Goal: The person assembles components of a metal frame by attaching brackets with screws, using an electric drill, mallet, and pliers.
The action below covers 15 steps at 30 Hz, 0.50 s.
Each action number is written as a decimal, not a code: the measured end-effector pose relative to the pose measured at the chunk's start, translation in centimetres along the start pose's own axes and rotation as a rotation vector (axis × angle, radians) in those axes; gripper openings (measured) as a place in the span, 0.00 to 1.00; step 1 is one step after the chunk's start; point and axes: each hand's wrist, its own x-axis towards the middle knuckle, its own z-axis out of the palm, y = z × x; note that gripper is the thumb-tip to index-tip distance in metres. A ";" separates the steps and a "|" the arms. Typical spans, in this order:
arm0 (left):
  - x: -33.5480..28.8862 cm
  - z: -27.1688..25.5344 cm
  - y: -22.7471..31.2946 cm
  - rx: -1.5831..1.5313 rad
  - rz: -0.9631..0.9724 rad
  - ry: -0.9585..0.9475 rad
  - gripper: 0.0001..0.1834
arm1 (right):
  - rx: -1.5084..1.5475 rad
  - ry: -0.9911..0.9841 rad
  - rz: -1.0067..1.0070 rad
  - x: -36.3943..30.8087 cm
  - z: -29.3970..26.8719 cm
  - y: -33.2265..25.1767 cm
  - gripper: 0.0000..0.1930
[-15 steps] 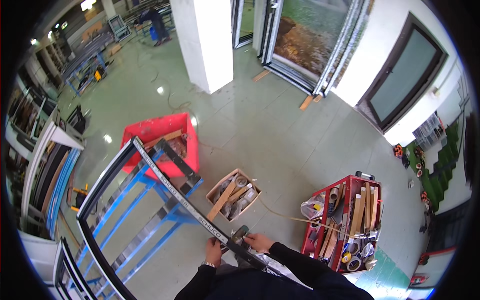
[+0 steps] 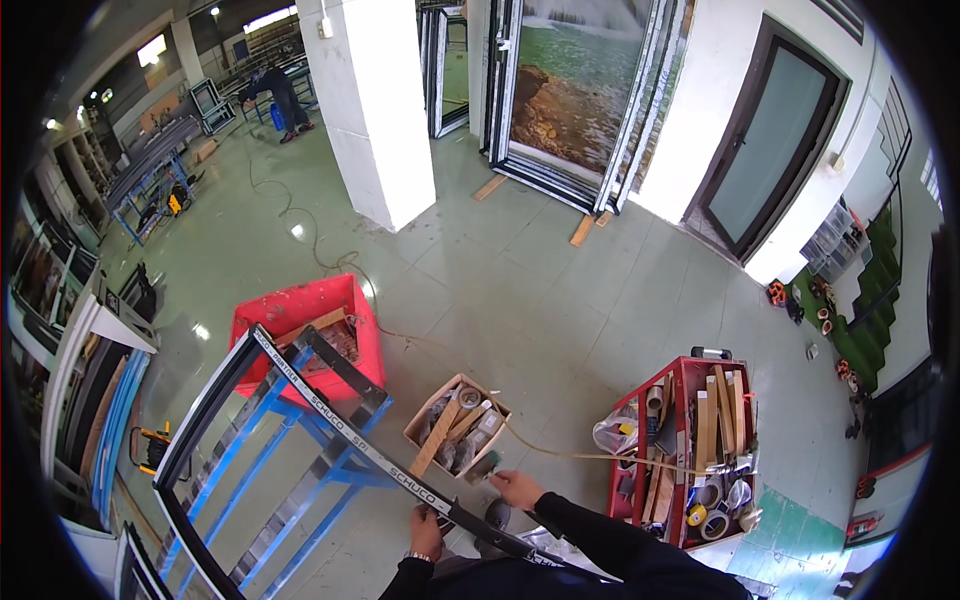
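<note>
A dark window frame (image 2: 330,412) with a pale printed strip along its bar lies on a blue metal stand (image 2: 236,452). My left hand (image 2: 426,536) is closed at the frame's near bar, around something dark and small that I cannot make out. My right hand (image 2: 519,490) grips a mallet-like tool with a dark green block head (image 2: 482,467). That head is just beyond the bar, apart from it, and the tool's handle is mostly hidden in the fingers.
Beyond the frame are a red bin (image 2: 368,345) and a cardboard box (image 2: 412,428) of wood and tape. To the right stands a red tool cart (image 2: 627,478) with wood strips and tape rolls. A hose (image 2: 560,452) crosses the floor. A white pillar (image 2: 378,120) rises ahead; a person (image 2: 283,98) bends far left.
My view has tilted up, so the room sits lower. The right hand with the mallet-like tool has moved slightly away from the bar. The left hand stays at the bar.
</note>
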 end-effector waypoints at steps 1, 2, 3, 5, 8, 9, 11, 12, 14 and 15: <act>0.2 0.1 0.0 0.006 0.007 -0.007 0.12 | 0.004 0.003 0.003 -0.2 0.8 0.2 0.23; 0.3 0.1 -0.1 0.011 0.005 -0.010 0.12 | -0.065 -0.157 -0.040 -0.4 1.8 0.4 0.23; 0.3 0.0 0.0 0.020 0.008 -0.006 0.12 | -0.134 -0.319 -0.088 -0.5 2.4 0.3 0.23; 0.4 -0.2 0.1 0.033 0.013 -0.003 0.12 | -0.003 -0.338 -0.031 -1.3 2.5 0.9 0.23; -0.5 0.3 0.6 0.013 -0.016 -0.004 0.13 | 0.149 -0.349 0.054 -2.0 2.3 1.1 0.23; -0.6 0.4 0.8 0.024 -0.033 0.008 0.14 | 0.169 -0.348 0.080 -2.1 2.3 1.3 0.23; -0.5 0.7 1.0 0.043 -0.050 0.011 0.14 | 0.158 -0.301 0.034 -2.3 3.2 2.4 0.23; -0.3 0.5 0.7 0.073 -0.039 0.014 0.14 | 0.141 -0.262 -0.014 -2.4 3.3 2.6 0.24; 0.3 0.0 0.3 0.110 -0.027 0.008 0.15 | 0.173 -0.298 0.042 -2.6 3.2 3.2 0.24; 1.1 -0.7 -0.3 0.123 -0.015 0.004 0.15 | 0.197 -0.346 0.094 -2.9 2.8 2.9 0.24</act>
